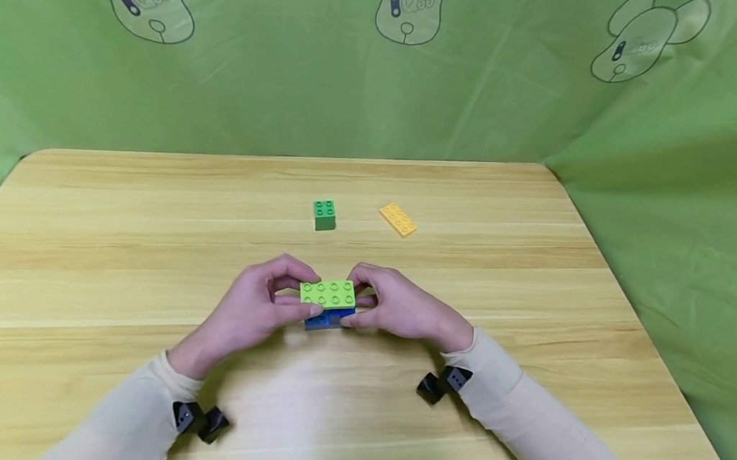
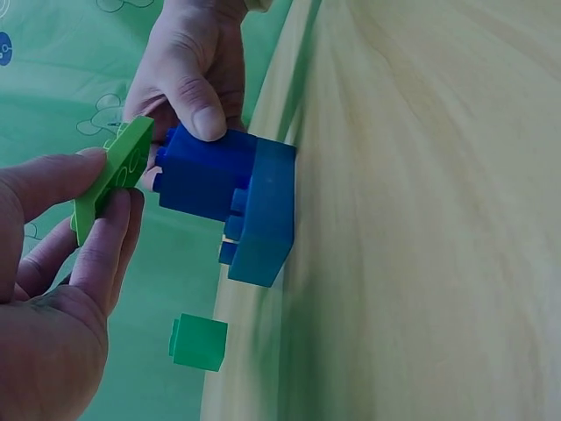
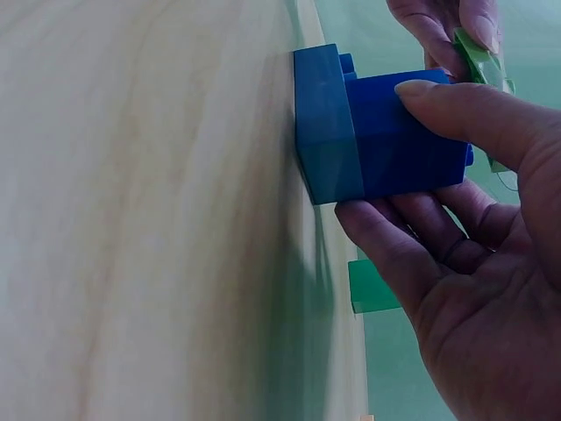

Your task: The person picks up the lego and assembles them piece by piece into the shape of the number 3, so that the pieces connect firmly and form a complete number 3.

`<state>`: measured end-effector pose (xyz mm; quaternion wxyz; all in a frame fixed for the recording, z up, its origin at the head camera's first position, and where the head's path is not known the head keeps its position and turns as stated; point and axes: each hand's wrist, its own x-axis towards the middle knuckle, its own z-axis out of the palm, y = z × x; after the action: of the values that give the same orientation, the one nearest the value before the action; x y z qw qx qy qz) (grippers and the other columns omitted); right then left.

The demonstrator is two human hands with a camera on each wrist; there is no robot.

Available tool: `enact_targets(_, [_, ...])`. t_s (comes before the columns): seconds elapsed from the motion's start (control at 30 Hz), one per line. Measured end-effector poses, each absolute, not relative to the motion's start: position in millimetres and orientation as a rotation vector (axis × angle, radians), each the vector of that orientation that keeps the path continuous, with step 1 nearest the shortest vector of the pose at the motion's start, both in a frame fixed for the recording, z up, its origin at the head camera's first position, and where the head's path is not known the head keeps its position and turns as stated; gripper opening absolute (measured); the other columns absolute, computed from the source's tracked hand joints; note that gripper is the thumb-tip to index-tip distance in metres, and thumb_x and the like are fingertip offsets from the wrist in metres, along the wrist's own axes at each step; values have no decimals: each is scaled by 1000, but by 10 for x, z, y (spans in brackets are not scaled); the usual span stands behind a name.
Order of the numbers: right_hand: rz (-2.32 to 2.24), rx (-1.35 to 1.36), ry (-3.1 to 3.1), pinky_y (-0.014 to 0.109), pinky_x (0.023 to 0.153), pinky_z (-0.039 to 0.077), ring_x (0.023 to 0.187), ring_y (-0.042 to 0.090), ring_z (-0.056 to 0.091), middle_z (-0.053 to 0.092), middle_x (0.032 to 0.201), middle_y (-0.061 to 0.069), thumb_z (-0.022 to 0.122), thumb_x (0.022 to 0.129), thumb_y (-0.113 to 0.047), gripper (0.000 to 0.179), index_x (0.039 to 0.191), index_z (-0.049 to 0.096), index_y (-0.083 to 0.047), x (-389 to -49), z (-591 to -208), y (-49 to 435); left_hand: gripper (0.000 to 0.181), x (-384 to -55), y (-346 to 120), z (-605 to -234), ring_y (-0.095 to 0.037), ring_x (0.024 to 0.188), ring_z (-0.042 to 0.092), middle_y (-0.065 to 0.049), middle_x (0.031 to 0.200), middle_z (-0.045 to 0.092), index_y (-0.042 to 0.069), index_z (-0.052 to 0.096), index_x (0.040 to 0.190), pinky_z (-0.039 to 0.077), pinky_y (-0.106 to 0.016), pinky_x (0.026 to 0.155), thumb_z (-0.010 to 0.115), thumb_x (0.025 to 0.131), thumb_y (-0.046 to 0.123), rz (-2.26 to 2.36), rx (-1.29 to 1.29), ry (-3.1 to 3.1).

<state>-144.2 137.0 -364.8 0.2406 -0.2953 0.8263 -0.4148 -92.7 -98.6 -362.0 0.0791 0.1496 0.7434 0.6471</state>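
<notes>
My left hand pinches a thin lime-green building plate with studs on its upper face, thumb on the near edge and fingers behind. In the left wrist view the plate tilts just off the studded top of a dark blue brick. That brick is stacked on one end of a longer, greyer blue brick, whose studs show beside it. The right hand grips the dark blue brick by its sides, the thumb flat on one face in the right wrist view. The longer brick is at the tabletop.
Beyond the hands, a green square brick stands on the wooden table. To its right lies a flat yellow-orange plate. Green cloth with printed bear heads hangs behind the table and along its sides.
</notes>
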Motion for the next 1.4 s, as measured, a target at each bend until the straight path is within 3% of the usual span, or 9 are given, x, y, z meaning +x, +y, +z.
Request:
enact_targets(0.33, [-1129,-823,2269,29,87,52,98,16,60,61,106,2,82,82,-15,30,102,60,-9,-1453,-3654,1372,33,-957,-957,-3648,-26,91,69,-17,107,63,-6,61,108,58,-32,77,76,79,-10,1947,439,2171])
enact_targets(0.93, [-1118,-901,2292,30,85,53,98,15,60,61,106,-1,81,83,-17,30,104,61,-11,-1438,-3674,1389,30,-930,-934,-3667,-23,87,68,-8,100,65,1,66,104,58,-31,69,80,78,-1,1844,417,2288])
enact_targets(1.2, [-1281,-962,2132,32,93,51,110,15,59,58,120,0,74,90,-14,41,127,58,-9,-1402,-3674,1446,25,-950,-947,-3674,-20,87,65,-3,101,64,5,71,100,56,-29,70,82,77,5,1762,446,2370])
enact_targets(1.4, [-1291,-1024,2145,33,89,53,102,13,63,65,116,-6,66,96,-18,36,132,61,-12,-1401,-3680,1476,23,-962,-950,-3666,-19,88,65,-3,102,65,6,73,99,55,-31,73,82,78,6,1742,447,2385])
